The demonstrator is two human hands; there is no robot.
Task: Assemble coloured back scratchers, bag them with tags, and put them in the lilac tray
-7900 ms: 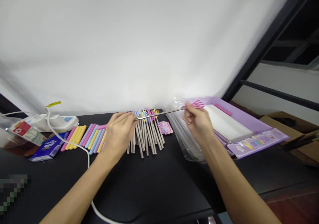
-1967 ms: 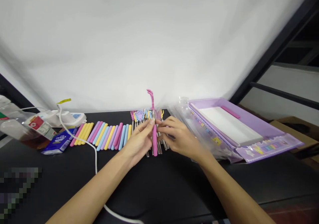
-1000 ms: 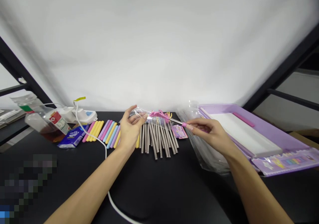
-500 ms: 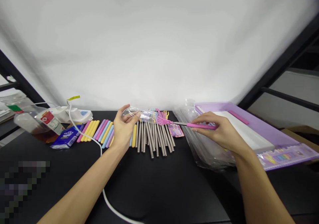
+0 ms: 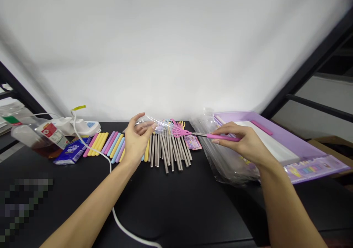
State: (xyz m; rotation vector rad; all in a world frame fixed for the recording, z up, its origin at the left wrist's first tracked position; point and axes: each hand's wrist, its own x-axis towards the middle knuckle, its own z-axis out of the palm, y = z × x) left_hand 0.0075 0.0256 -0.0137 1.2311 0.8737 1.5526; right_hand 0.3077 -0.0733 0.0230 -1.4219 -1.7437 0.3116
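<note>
My left hand [image 5: 137, 137] pinches a clear plastic sleeve [image 5: 158, 126] and holds it up above the table. In my right hand [image 5: 242, 141] is a back scratcher [image 5: 223, 137] with a pink handle, a short metal shaft and a pink claw head. That head meets the sleeve's right end; I cannot tell how far inside it lies. Below and behind are several metal rods [image 5: 172, 154] laid side by side, with yellow, blue and pink claw heads at their far ends. Several coloured handles [image 5: 116, 145] lie in a row, partly hidden by my left hand.
To the right stand a pile of clear plastic bags [image 5: 226, 159] and a purple box [image 5: 292, 137]. A small pink card [image 5: 193, 142] lies by the rods. On the left are a bottle [image 5: 41, 137], a blue packet [image 5: 72, 151], a power strip [image 5: 92, 126] and a white cable [image 5: 117, 218].
The sleeve's right end now reaches the pink claw head and overlaps its tips. Both hands have stayed nearly in place, and the whole view has shifted slightly.
</note>
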